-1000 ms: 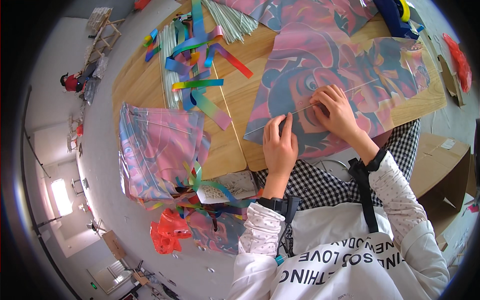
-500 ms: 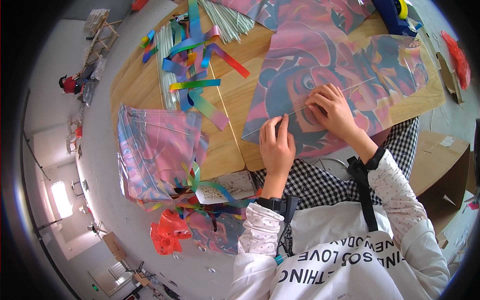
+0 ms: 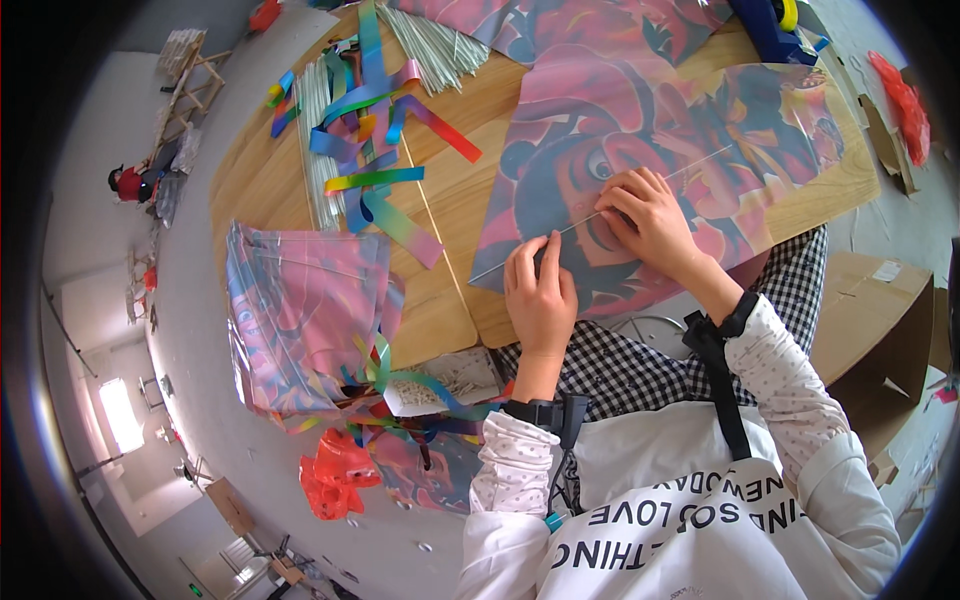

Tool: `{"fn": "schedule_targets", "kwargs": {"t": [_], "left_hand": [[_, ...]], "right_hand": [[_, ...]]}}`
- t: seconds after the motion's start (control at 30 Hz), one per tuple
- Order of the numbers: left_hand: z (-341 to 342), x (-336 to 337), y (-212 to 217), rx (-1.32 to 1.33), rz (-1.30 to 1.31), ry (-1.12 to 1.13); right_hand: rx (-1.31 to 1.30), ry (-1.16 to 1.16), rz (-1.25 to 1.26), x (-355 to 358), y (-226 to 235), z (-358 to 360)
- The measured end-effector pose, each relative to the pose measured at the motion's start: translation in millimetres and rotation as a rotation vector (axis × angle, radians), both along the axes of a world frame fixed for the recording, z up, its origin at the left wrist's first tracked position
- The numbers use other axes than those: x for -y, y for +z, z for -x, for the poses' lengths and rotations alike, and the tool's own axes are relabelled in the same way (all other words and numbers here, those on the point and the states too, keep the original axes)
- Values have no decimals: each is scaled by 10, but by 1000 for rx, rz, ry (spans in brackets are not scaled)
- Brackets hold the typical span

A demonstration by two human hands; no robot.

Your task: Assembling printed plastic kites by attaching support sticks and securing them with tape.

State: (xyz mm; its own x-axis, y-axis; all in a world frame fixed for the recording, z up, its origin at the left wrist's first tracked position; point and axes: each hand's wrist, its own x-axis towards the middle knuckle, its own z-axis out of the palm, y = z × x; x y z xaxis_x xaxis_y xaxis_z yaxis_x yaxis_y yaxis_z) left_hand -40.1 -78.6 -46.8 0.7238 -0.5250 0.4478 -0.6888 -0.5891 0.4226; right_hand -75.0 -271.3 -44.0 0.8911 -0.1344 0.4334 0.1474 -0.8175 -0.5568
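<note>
A thin pale rod [image 3: 705,161] lies slanted across a glossy printed sheet [image 3: 565,95] in pink, blue and red, spread over the wooden table's right side. My left hand [image 3: 540,303] pinches the rod near its lower left end, fingertips down on the sheet. Farther right along the same rod, my right hand [image 3: 648,218] has thumb and fingers closed on it. The rod's far end reaches past my right hand toward the upper right. Where the fingertips meet the rod is partly hidden by the fingers.
Rainbow ribbons [image 3: 372,178] and bundles of pale rods [image 3: 440,42] lie at the table's far left. Stacked printed kites [image 3: 310,290] sit at the left edge, beside a white box of small pieces [image 3: 480,372]. A blue tape dispenser [image 3: 765,32] stands far right; a cardboard box [image 3: 870,320] is below.
The whole view has shifted slightly, so the table appears a little farther left. Both hands keep nearly the same places on the rod and sheet.
</note>
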Motion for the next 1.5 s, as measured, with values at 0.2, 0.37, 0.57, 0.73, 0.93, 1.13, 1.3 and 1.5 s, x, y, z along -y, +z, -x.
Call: {"fn": "schedule_targets", "kwargs": {"t": [0.2,0.37,0.57,0.73,0.93,1.13,1.3,1.5], "left_hand": [[-2,-4,16,4,-13,8],[-1,7,22,4,-6,-3],[2,-14,34,4,-22,11],[17,-8,22,-4,-25,14],[22,1,50,4,-37,19],[21,8,45,5,-34,19],[5,-22,31,28,-56,8],[19,-1,45,6,-32,20]], "right_hand": [[10,-15,15,-10,-32,-23],[13,-25,7,-5,-11,-11],[7,-10,-25,-13,6,-4],[14,-10,-32,-18,5,0],[9,2,-127,-9,25,2],[39,-11,-126,4,9,-12],[66,-98,-54,-9,38,-9],[40,-122,-103,-2,1,-4]]}}
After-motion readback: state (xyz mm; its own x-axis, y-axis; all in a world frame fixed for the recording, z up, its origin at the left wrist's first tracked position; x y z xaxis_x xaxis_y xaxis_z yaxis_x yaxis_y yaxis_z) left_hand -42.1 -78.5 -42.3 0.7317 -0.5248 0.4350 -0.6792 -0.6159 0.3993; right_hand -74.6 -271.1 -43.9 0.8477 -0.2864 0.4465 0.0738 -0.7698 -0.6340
